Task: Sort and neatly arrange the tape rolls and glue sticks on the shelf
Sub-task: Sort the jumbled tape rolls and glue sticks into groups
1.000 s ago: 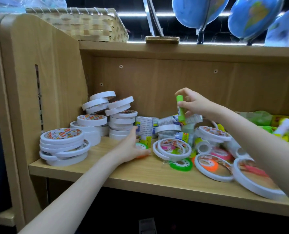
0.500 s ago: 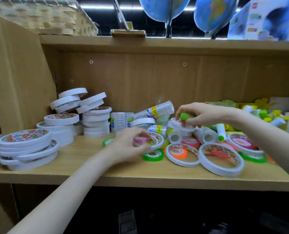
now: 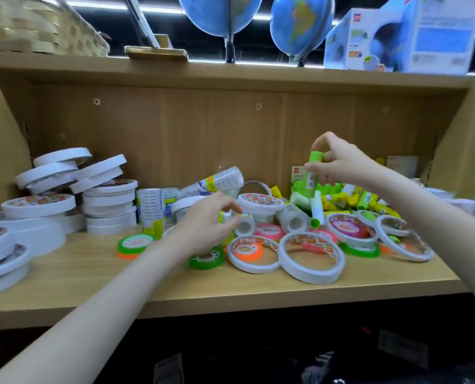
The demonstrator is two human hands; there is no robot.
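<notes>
My right hand (image 3: 341, 162) pinches a green-capped glue stick (image 3: 313, 169) and holds it upright above the glue stick pile (image 3: 366, 202) at the back right of the shelf (image 3: 230, 295). My left hand (image 3: 207, 221) hovers over the loose tape rolls in the middle, its fingertips pinching a small tape roll (image 3: 225, 216) that is mostly hidden. White tape rolls stand stacked at the left (image 3: 108, 209). Loose rolls lie in front: a green one (image 3: 206, 260), an orange one (image 3: 249, 252) and a large white ring (image 3: 311, 259).
Another glue stick (image 3: 316, 210) leans among the loose rolls. Packs of clear tape (image 3: 217, 182) lie at the back. The shelf above carries a woven basket (image 3: 36, 31), globes (image 3: 300, 26) and a boxed globe (image 3: 397, 37). Wooden side walls close both ends.
My right hand has lifted the glue stick from low over the rolls to higher and further right. My left hand has shifted right over the loose rolls. The view has swung right.
</notes>
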